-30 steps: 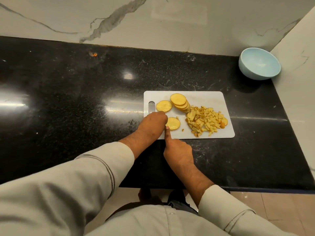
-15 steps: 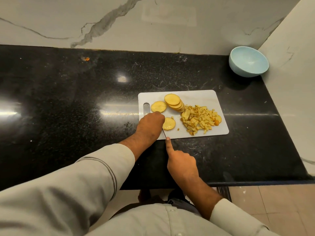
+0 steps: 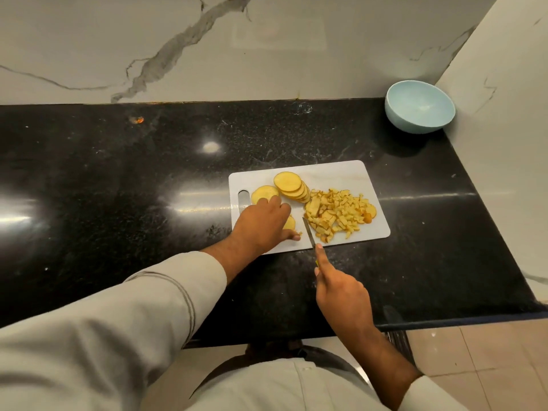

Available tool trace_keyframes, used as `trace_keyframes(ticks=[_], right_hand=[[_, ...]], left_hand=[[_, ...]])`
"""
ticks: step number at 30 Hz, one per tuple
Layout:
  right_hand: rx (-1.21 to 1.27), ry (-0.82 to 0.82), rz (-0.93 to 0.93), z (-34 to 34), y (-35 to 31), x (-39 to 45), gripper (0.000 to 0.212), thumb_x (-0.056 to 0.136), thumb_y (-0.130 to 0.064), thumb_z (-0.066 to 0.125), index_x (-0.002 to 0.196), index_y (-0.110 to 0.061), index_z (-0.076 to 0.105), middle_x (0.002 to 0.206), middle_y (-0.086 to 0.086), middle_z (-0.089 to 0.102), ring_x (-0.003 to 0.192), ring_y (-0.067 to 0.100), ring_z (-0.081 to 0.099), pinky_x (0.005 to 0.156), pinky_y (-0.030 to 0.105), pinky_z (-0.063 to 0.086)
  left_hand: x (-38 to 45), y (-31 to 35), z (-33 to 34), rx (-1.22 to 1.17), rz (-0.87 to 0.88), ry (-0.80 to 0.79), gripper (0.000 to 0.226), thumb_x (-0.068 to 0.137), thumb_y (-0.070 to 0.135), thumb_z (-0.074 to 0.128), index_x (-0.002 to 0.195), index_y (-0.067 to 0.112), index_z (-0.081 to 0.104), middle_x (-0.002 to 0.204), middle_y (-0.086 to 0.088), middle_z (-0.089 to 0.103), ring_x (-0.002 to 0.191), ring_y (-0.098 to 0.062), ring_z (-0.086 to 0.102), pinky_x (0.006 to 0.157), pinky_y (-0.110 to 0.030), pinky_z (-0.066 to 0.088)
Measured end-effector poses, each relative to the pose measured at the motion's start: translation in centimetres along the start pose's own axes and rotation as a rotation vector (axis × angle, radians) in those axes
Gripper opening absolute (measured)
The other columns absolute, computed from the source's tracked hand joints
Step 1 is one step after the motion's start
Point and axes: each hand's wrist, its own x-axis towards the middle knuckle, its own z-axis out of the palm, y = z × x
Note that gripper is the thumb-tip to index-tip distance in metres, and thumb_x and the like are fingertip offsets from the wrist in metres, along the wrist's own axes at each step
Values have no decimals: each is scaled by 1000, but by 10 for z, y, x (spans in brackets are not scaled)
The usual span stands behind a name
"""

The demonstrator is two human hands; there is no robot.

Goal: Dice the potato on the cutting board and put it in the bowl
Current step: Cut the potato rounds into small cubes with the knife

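Tabletop (image 3: 118, 203): black speckled stone, glossy, under a veined marble wall (image 3: 267, 48)
Cutting board (image 3: 350, 176): white, near my edge, holding potato slices (image 3: 287, 181) and a diced pile (image 3: 335, 213)
Bowl (image 3: 420, 107): pale blue, far right corner
Left hand (image 3: 261, 223): fingers spread flat over a slice, mostly hiding it
Right hand (image 3: 341, 292): fingers curled around the knife (image 3: 308, 232), handle hidden

The person wears a pale grey-beige long-sleeved shirt (image 3: 267, 387); the left sleeve (image 3: 142, 315) carries a thin dark stitched seam curving near its cuff; the right sleeve (image 3: 427, 393) ends above the wrist; both forearms and hands are bare.
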Motion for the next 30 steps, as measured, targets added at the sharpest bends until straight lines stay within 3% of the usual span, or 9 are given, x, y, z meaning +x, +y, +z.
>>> trace_keyframes(ticks=[4,9,12,17,21,23,25,28,30], right_hand=[[69,11,-17,-1,13,-2,56,99,-27,48,148,-30,21,59,-3,51,50,14,50,50,33,50],[99,-10,-64,-3,34,-2,57,101,-33,41,143,-37,3,67,-5,57,57,11,54,57,30,53],[86,-38,-94,-7,40,4,57,102,-32,39,144,-37,1,71,-3,59,61,15,56,62,36,54],[46,-70,-150,-14,46,16,60,101,-30,37,147,-37,0,71,-3,58,61,16,57,62,37,53],[42,-72,-169,-16,41,23,60,101,-31,37,151,-36,4,70,-4,55,61,14,56,63,35,53],[46,-71,-155,-15,38,27,60,101,-31,37,152,-36,5,71,-3,56,62,15,57,64,35,53],[42,-75,-137,-13,33,27,61,101,-31,36,153,-36,4,72,-3,57,62,16,57,63,36,53],[37,-119,-85,-8,29,24,61,100,-32,34,153,-36,3,72,-4,56,63,15,57,61,34,53],[49,-149,-51,-5,25,21,61,99,-32,35,152,-36,5,72,-6,55,62,12,56,58,32,51]], left_hand=[[3,-2,18,116,53,49,68,81,78,32,111,18,42,107,-7,51,84,-25,56,51,-33,35],[5,-4,26,73,93,95,60,86,71,18,107,20,42,99,-5,55,74,-24,58,47,-30,31],[2,1,30,44,48,118,58,87,69,18,103,20,43,97,-5,54,74,-24,58,47,-30,29],[-6,26,33,11,-257,131,59,88,70,32,110,17,46,109,-8,50,79,-27,59,51,-33,36],[-9,50,24,-197,-600,116,70,82,77,38,119,17,44,117,-9,49,92,-31,60,64,-37,47],[-9,51,18,-281,-667,117,72,80,78,40,120,18,44,118,-9,49,96,-32,59,67,-38,48],[-12,40,13,-320,-593,95,72,79,76,47,123,19,45,118,-8,49,102,-31,56,74,-38,47],[-14,12,5,-334,-347,-45,79,71,68,65,131,23,44,123,-6,45,111,-30,49,87,-41,47],[-13,0,3,-344,-243,-96,76,70,62,71,131,25,45,121,-3,44,110,-28,51,87,-40,48]])
